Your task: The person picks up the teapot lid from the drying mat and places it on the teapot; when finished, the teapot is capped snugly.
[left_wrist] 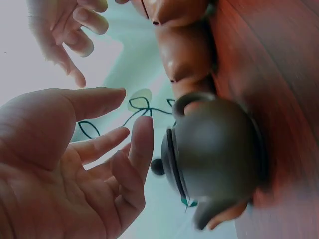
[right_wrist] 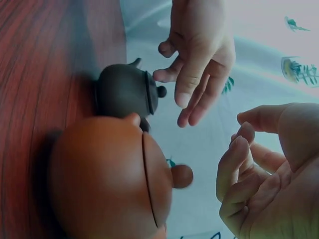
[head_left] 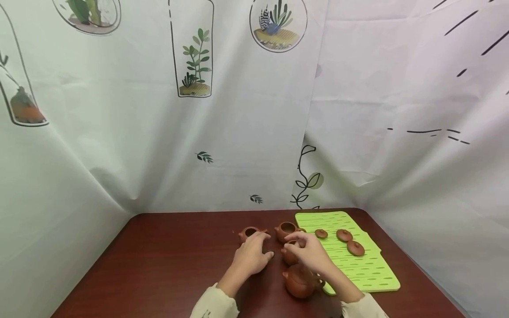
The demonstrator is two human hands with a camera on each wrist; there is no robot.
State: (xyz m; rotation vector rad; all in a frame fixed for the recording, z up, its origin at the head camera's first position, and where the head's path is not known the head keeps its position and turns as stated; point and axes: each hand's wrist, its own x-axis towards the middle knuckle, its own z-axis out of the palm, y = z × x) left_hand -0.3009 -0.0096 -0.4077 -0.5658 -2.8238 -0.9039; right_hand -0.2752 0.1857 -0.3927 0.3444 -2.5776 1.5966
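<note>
In the left wrist view, a dark grey-brown teapot (left_wrist: 219,149) stands upright with its round-knobbed lid on. My left hand (head_left: 252,255) hovers beside that lid, fingers loosely bent, a gap between them and the knob. From the head camera the hand hides most of this pot. My right hand (head_left: 312,252) is raised over the reddish-brown pots, thumb and forefinger tips close together with nothing seen between them. Below it sits a lidded reddish-brown teapot (right_wrist: 99,179). Behind this one, a smaller brown teapot (head_left: 291,256) is partly covered by the right hand.
Two lidless teapots stand farther back, a right one (head_left: 285,230) and a left one (head_left: 249,231). On the right, a bright green mat (head_left: 358,274) bears a small lid (head_left: 321,234) and two larger lids (head_left: 355,248). A printed curtain (head_left: 254,132) hangs behind the dark red table (head_left: 171,260).
</note>
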